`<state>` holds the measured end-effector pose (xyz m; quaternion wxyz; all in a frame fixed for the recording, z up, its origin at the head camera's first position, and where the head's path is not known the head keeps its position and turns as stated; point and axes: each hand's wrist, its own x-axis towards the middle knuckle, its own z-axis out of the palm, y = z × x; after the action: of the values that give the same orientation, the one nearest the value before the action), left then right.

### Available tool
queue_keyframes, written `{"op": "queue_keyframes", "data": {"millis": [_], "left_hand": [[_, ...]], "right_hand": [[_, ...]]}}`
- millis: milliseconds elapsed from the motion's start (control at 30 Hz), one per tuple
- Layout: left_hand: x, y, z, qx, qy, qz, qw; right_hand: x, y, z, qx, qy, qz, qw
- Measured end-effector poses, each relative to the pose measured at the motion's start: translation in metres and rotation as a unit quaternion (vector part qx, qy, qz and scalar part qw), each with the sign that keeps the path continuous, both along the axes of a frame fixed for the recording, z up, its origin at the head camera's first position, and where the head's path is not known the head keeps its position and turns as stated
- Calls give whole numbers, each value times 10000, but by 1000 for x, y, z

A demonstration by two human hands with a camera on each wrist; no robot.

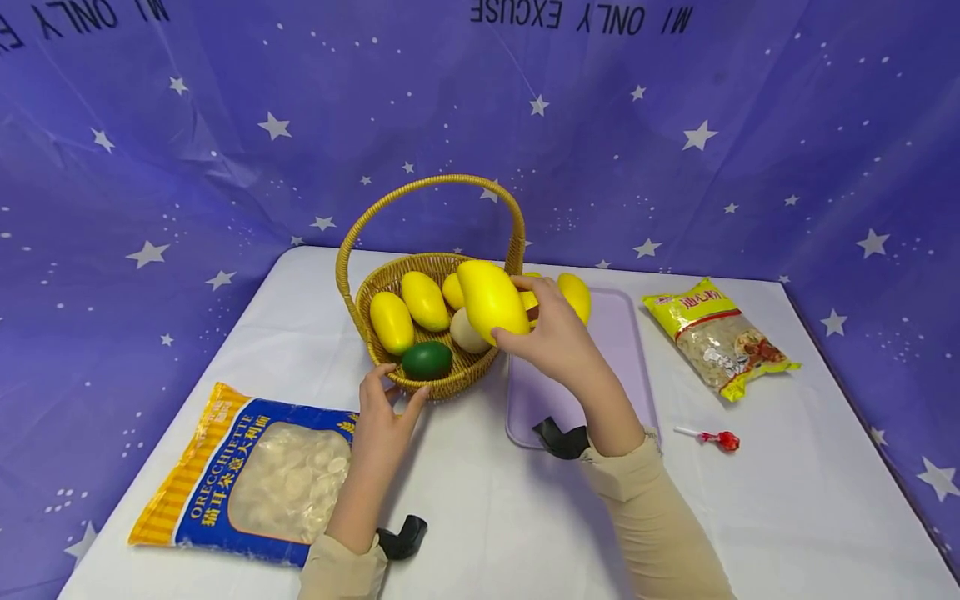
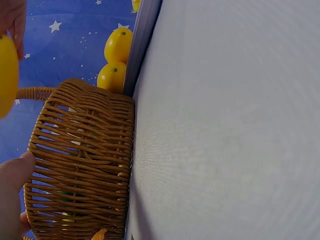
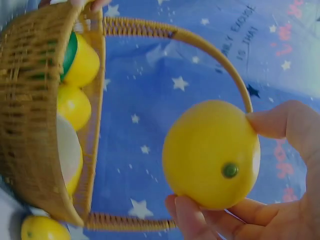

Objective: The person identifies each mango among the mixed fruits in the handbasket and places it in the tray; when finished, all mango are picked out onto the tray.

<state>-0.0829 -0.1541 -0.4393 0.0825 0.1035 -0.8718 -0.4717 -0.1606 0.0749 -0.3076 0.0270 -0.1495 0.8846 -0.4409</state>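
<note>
Yellow mango [image 1: 492, 302] is found held in the right hand [image 1: 558, 337], off any surface, with the thumb set on its near side and the fingers on its far side. Its bulk is projected to the left of the right fingertips, above rim level, close to the right end of the wicker basket [image 2: 87, 160]. Whether it is placed directly over the opening cannot be told.

The near rim of the basket is pinched by the left hand [image 1: 382, 425], the thumb being outside the wall. Just beyond the left fingertips, inside, a dark-green oval fruit [image 1: 427, 361] is noted; farther off, loose yellow mangoes [image 1: 392, 323] and a pale rounded item [image 1: 467, 332] are contained.

Below the right hand a lilac tray [image 1: 551, 400] is laid, on which two further mangoes [image 1: 574, 297] are seen, one partly hidden by the right fingers. Left of the left fingers, an orecchiette bag [image 1: 288, 483] is positioned.

The step in hand is judged to be a mid-air transfer between basket and tray; its direction cannot be established. For the next move, a firm pinch and a steadied rim are called for, and release should be made low, since rolling is considered likely.
</note>
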Motion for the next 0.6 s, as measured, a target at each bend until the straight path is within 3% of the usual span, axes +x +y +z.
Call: {"op": "queue_keyframes", "data": {"millis": [333, 600], "left_hand": [[0, 1, -1, 26, 43, 60, 10000], [-2, 2, -1, 7, 82, 1, 10000]], "right_hand": [[2, 40, 4, -217, 537, -832, 9948], [-13, 75, -15, -125, 711, -1760, 9817]]}}
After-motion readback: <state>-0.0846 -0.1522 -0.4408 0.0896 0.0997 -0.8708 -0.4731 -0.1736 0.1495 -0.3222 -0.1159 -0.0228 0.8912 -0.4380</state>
